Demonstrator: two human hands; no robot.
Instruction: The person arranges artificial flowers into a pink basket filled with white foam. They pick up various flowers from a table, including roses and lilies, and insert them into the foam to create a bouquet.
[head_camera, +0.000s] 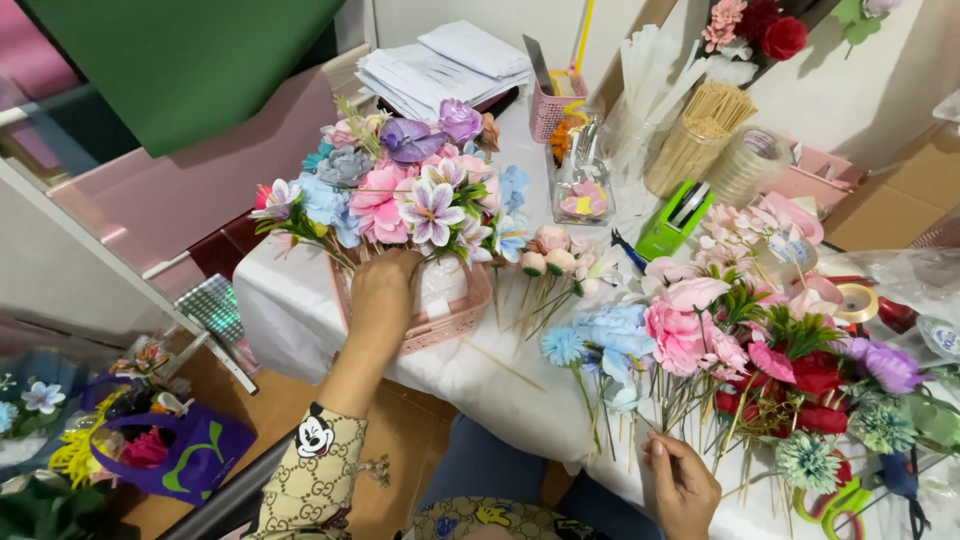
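My left hand (383, 290) reaches into a pink plastic basket (455, 318) at the table's near left. Its fingers are tucked under a bunch of artificial flowers (400, 185) in pink, purple, blue and white, among their stems. Whether it grips a stem is hidden. My right hand (685, 485) rests at the table's front edge, fingers curled on thin wooden stems (668, 410) of loose flowers. These belong to a pile of artificial flowers (760, 350) in pink, red, blue and teal lying on the white tablecloth (300, 300).
Behind stand a green tape dispenser (675, 218), a jar of wooden skewers (700, 135), a clear jar (582, 185), a small pink basket (553, 108) and stacked papers (440, 70). Ribbon rolls (857, 300) lie at right. A purple bag (190, 450) with flowers sits on the floor at left.
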